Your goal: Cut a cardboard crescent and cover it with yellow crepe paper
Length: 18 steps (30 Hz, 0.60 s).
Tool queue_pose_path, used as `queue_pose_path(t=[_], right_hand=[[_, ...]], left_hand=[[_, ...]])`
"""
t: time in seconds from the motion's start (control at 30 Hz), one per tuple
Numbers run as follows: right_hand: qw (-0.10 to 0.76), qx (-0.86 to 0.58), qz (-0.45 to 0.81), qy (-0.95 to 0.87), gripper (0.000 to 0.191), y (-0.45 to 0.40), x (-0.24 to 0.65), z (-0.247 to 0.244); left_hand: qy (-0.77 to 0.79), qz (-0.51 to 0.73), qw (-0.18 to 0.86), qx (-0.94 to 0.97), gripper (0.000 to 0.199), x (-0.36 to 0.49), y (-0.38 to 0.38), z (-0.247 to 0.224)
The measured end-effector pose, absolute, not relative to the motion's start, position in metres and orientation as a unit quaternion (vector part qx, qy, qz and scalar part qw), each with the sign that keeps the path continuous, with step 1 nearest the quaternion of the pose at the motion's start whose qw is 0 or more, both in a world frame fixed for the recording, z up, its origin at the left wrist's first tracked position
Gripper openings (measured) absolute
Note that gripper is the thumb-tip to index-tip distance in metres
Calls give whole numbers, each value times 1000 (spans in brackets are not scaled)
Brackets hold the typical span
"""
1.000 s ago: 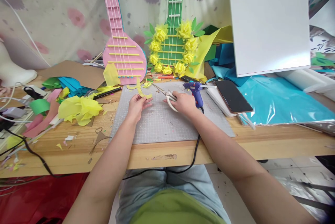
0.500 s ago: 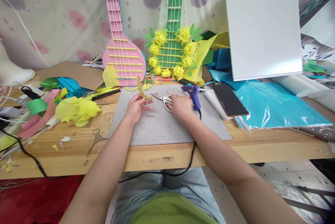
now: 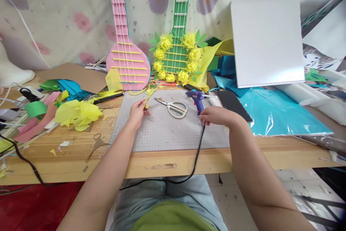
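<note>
Between the fingertips of my left hand (image 3: 137,114) is a narrow yellow paper strip (image 3: 148,96), pinched over the left part of the grey cutting mat (image 3: 167,135). My right hand (image 3: 214,115) has its fingers closed round the lower handle of a blue hot glue gun (image 3: 197,99), whose white glue stick pokes out to the right. The glue gun's black cord (image 3: 198,151) runs down over the table edge. Between my hands, scissors (image 3: 174,107) lie on the mat, slightly spread, with their points to the left.
Behind the mat stand a pink paper guitar (image 3: 128,58) and a green paper guitar (image 3: 175,52) trimmed with yellow flowers. Crumpled yellow paper (image 3: 78,114) lies left. A black phone (image 3: 234,105), a white board (image 3: 267,41) and blue wrapped sheets (image 3: 283,112) are at right.
My right hand has left the scissors on the mat and moved right to grasp the glue gun's handle. My left hand has shifted slightly and the yellow strip has turned.
</note>
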State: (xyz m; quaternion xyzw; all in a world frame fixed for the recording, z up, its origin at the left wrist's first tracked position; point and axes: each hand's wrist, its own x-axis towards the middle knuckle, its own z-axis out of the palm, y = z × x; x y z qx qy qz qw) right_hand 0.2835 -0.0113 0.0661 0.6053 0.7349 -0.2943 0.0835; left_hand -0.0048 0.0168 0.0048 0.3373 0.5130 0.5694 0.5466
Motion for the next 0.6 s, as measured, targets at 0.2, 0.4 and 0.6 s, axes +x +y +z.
queue_pose_path(t=[0.2, 0.4, 0.6], right_hand=[[-16, 706, -143, 693, 55, 4, 289, 41], [-224, 738, -147, 619, 39, 25, 262, 7], [-513, 571, -372, 522, 41, 25, 246, 24]], left_hand=[[528, 565, 524, 356, 23, -2, 15, 5], [532, 558, 528, 355, 21, -3, 16, 2], [544, 551, 520, 360, 21, -5, 18, -1]])
